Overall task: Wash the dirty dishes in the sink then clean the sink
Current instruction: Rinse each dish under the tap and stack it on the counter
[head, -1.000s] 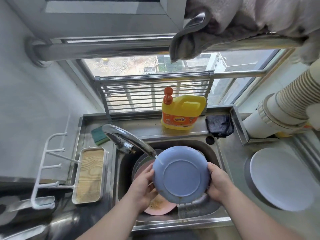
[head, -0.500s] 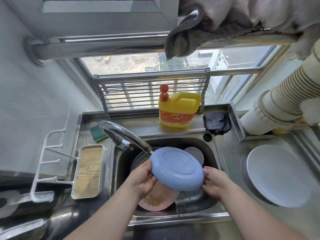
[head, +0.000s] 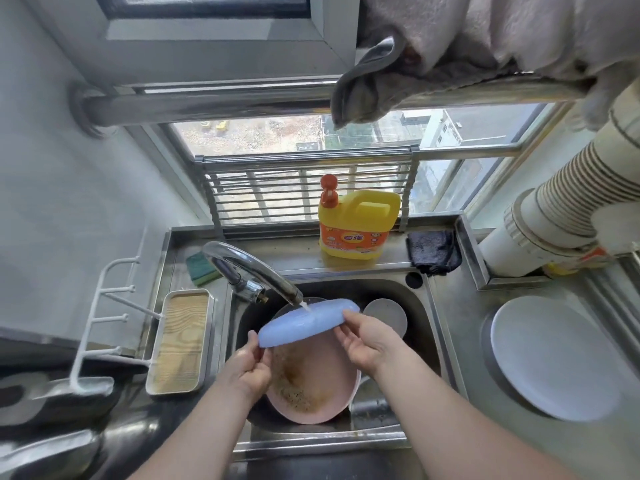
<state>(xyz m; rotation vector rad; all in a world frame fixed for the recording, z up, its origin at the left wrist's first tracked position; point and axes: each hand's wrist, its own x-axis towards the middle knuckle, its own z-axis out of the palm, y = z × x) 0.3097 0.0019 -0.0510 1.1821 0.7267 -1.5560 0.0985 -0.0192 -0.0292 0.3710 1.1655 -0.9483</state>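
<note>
The sink (head: 426,306) still holds a pink plate (head: 318,382) caked with brown residue and a grey dish (head: 386,317) behind it, while one white plate (head: 554,358) lies on the surface to the right (washed, I'd judge). Over the basin a blue plate (head: 304,323) tilts under the tap (head: 252,271) stream, the left hand (head: 251,368) pinching its lower rim, the right hand (head: 363,341) steadying the upper edge with loosely bent fingers; the sink itself remains uncleaned.

Blue plate (head: 304,322): tilted, underside up, under the running faucet (head: 252,271). Pink plate (head: 313,379): food-soiled, lying in the steel sink (head: 420,313). Grey dish (head: 386,317): at the back.
</note>
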